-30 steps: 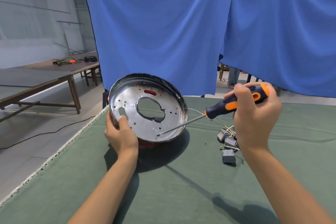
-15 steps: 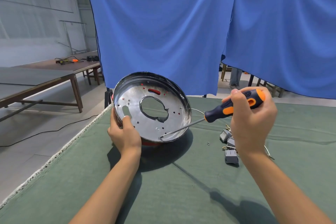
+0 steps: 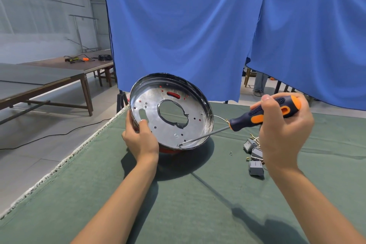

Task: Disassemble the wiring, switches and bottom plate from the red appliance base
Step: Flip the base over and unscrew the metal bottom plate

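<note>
Bottom-plate step in hand. Red appliance base (image 3: 168,149) tipped up on the green tabletop (image 3: 198,194), shiny bottom plate (image 3: 170,111) facing the camera. Left hand (image 3: 141,138) grips the rim at lower left, thumb pressed on the plate. Right hand (image 3: 285,125) wrapped round the screwdriver (image 3: 265,114) handle — tip sits at a spot near the plate's lower edge, likely a screw. Switches (image 3: 255,154) with wiring already lie loose beside the right wrist. Next — probably turn the screw out while the left hand keeps the base from rocking.
</note>
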The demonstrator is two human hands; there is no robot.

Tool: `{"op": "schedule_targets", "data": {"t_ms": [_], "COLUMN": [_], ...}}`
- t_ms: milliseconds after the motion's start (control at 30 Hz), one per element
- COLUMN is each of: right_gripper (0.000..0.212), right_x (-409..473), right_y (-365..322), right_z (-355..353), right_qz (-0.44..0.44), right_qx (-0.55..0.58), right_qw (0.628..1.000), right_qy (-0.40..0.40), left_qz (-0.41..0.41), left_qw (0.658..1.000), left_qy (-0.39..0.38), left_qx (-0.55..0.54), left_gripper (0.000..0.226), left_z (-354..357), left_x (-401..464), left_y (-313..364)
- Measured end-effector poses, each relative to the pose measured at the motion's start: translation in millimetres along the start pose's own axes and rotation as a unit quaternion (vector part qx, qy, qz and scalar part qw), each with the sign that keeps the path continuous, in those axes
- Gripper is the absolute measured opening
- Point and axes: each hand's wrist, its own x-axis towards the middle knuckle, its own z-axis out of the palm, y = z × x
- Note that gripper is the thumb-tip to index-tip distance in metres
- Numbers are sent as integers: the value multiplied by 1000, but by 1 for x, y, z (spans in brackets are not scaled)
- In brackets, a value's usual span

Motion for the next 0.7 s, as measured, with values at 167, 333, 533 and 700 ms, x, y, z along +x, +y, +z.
{"op": "schedule_targets", "data": {"t_ms": [167, 333, 533, 700], "right_gripper": [16, 16, 23, 26], "right_x": [5, 25, 52, 46], "right_y": [-1, -7, -17, -9], "right_z": [0, 11, 63, 86], "right_qz": [-7, -15, -6, 56], "right_qx": [-10, -52, -121, -160], "right_qw": [1000, 998, 984, 957], "right_qy": [5, -35, -130, -237], "left_qz": [-17, -40, -24, 30], "left_qw": [998, 987, 965, 950], "left_qy": [-32, -76, -98, -124], "left_qx": [42, 137, 243, 285], "left_gripper": [41, 20, 39, 54], "left_z": [0, -1, 0, -2], "left_x": [5, 9, -1, -9], "left_y": [4, 7, 11, 16]}}
